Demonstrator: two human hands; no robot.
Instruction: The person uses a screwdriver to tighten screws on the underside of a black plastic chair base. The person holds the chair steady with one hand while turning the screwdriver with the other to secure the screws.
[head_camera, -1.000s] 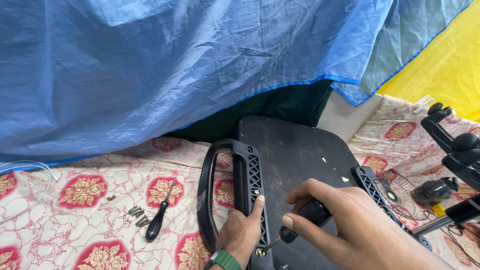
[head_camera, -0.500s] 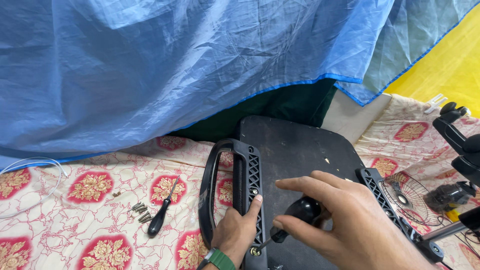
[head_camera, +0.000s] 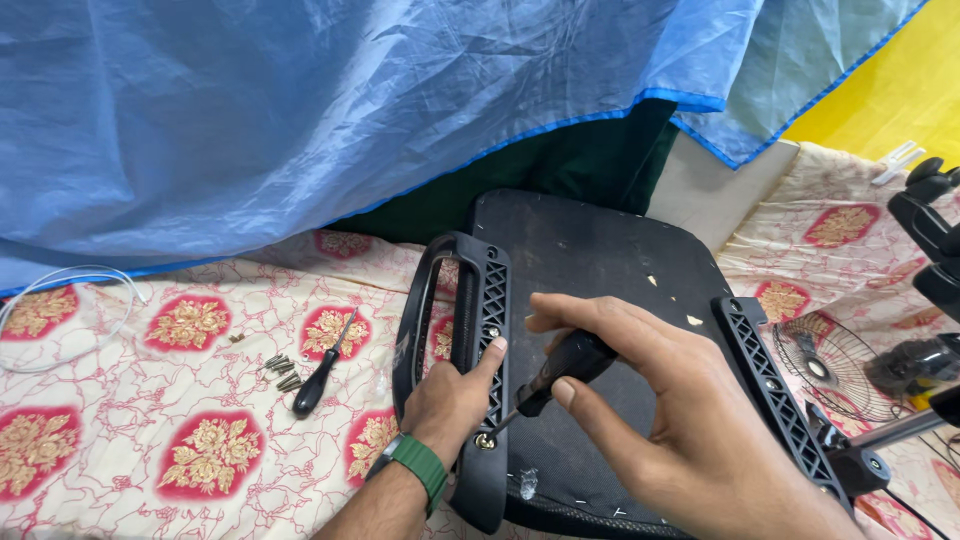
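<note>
We take the flat black chair seat base (head_camera: 600, 270), lying upside down on the red-and-cream floral cloth (head_camera: 150, 420), as our landmark. Along its left edge runs a black plastic armrest loop with a ribbed lattice bracket (head_camera: 482, 330). Our left hand (head_camera: 450, 400), with a green watch band at the wrist, has its fingers closed around the lower part of that bracket, the thumb pressed up along the lattice. Our right hand (head_camera: 670, 410) hovers over the near half of the seat base, fingers curled around the black handle of a screwdriver (head_camera: 560, 368); the index and thumb pinch the handle while the other fingers stay loosely bent. The shaft slants down and left from the handle, and its tip meets a brass-coloured screw (head_camera: 484, 440) in the bracket, just right of our left hand.

On the seat base's right edge sits a second black lattice armrest bracket (head_camera: 775, 390). Left of the seat base, well apart on the cloth, lies a second black-handled screwdriver (head_camera: 320, 370), with a small cluster of loose screws (head_camera: 282, 368) just beside it. Behind the seat base hangs a blue plastic tarpaulin (head_camera: 300, 110).
</note>
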